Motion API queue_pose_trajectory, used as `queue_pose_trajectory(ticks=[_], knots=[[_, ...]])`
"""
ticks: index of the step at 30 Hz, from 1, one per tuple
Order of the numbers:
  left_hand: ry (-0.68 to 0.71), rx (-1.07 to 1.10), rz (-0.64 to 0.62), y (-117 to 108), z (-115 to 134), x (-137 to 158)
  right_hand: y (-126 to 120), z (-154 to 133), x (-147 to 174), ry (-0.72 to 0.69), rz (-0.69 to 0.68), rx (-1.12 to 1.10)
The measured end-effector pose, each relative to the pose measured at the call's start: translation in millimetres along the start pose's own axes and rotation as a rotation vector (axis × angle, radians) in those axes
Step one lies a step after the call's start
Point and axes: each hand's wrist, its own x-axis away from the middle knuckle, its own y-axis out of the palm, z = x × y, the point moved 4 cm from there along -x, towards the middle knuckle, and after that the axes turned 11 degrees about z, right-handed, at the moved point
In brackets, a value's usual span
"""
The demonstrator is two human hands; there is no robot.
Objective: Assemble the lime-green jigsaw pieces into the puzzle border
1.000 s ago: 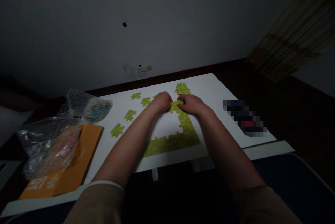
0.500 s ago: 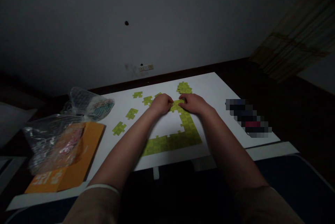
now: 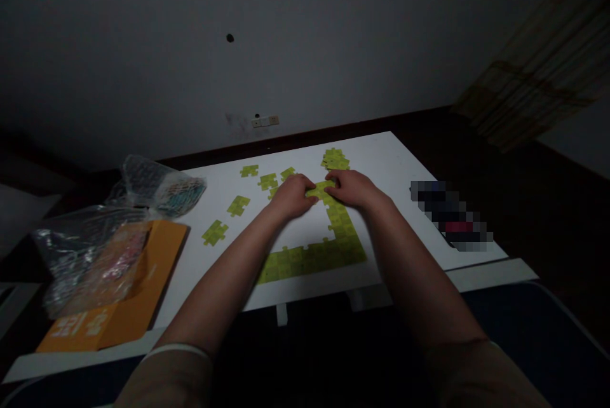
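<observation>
Joined strip (image 3: 312, 258): lime L of locked pieces along near edge of white board (image 3: 381, 160); prone to buckling apart if pushed sideways.
Left hand (image 3: 291, 196): fingers curled, pressing strip's far end.
Right hand (image 3: 350, 188): pinching same end piece (image 3: 320, 190); forced fit may bend tabs.
Loose pieces (image 3: 215, 231): scattered left, easily swept off by forearm.
Small pile (image 3: 333, 159): just beyond hands.

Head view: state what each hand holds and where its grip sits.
Both the left hand and the right hand pinch the far end of the green puzzle strip lying on the white board; exact finger placement cannot be told.
</observation>
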Motion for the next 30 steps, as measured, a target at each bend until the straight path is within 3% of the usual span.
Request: queue_pose_trajectory(ticks=[24,30], knots=[[-0.036,-0.101,-0.087,0,11,-9,0,0,-2,-0.025,-0.005,-0.007],[0.011,-0.127,-0.06,-7,9,4,-2,0,-2,-0.038,0.013,-0.026]])
